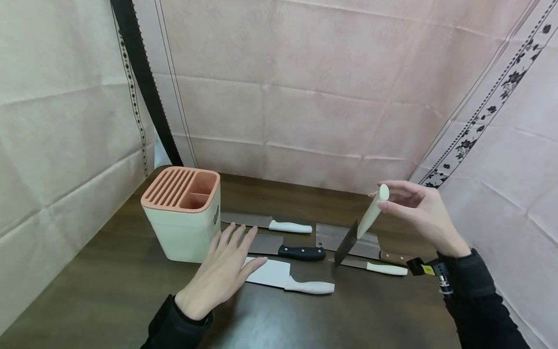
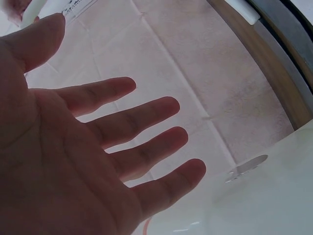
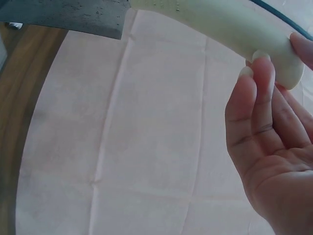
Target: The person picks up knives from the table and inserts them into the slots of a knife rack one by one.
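Note:
My right hand (image 1: 418, 208) pinches the end of a pale green knife handle (image 1: 372, 213) between thumb and fingers. The knife is tilted, with its dark blade (image 1: 347, 244) slanting down over the small white-handled knife (image 1: 385, 268) and the wooden-handled cleaver (image 1: 329, 236). In the right wrist view the fingertips (image 3: 263, 66) press the handle's end. My left hand (image 1: 224, 274) is spread with straight fingers beside the green knife block (image 1: 183, 235) and overlaps the white cleaver (image 1: 270, 272) in the head view. The left wrist view shows its palm (image 2: 63, 147) holding nothing.
A black-handled knife (image 1: 302, 253) and a white-handled knife (image 1: 289, 227) lie between the block and the cleavers on the brown table (image 1: 109, 291). The block's orange top (image 1: 174, 188) has slots and square openings. Cloth walls (image 1: 279, 106) enclose the table's back and sides.

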`<state>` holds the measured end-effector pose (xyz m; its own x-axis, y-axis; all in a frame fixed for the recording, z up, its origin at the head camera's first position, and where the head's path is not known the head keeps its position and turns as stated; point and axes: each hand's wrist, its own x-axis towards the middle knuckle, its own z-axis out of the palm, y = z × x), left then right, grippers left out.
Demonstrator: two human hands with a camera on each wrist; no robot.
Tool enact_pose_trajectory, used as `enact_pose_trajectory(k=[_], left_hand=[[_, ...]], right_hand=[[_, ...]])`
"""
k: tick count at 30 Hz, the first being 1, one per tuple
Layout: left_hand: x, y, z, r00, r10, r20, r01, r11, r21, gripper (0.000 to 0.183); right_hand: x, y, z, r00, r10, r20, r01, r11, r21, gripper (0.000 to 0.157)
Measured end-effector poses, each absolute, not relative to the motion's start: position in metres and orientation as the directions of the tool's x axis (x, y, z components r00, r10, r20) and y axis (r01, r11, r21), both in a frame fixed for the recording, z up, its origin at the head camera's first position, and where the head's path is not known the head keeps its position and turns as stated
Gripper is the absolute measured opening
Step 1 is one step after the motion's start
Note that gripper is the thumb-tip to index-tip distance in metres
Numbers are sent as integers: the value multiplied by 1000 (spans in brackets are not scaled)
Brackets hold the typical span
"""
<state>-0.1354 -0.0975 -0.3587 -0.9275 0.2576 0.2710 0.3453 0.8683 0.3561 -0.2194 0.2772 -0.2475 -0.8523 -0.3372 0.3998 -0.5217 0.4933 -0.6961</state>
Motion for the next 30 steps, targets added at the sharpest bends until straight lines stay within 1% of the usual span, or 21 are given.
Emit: enact_pose_trajectory(k=[6, 17, 24, 30], left_hand=[[-136, -96, -354, -931, 260, 256, 341, 870, 356, 71], [-138, -95, -352, -920, 270, 284, 361, 866, 345, 69], [-139, -94, -353, -909, 275, 313, 377, 862, 338, 66], [-142, -94, -350, -908, 279, 313, 380, 862, 335, 67]], right_hand=[[-224, 262, -242, -855, -346, 386, -516, 486, -706, 42], [-231, 238, -240, -849, -369, 379, -520, 449, -727, 40], [-236, 225, -237, -820, -432, 375, -545, 388, -744, 40], [-241, 213, -235, -794, -472, 383, -561, 325, -762, 38]])
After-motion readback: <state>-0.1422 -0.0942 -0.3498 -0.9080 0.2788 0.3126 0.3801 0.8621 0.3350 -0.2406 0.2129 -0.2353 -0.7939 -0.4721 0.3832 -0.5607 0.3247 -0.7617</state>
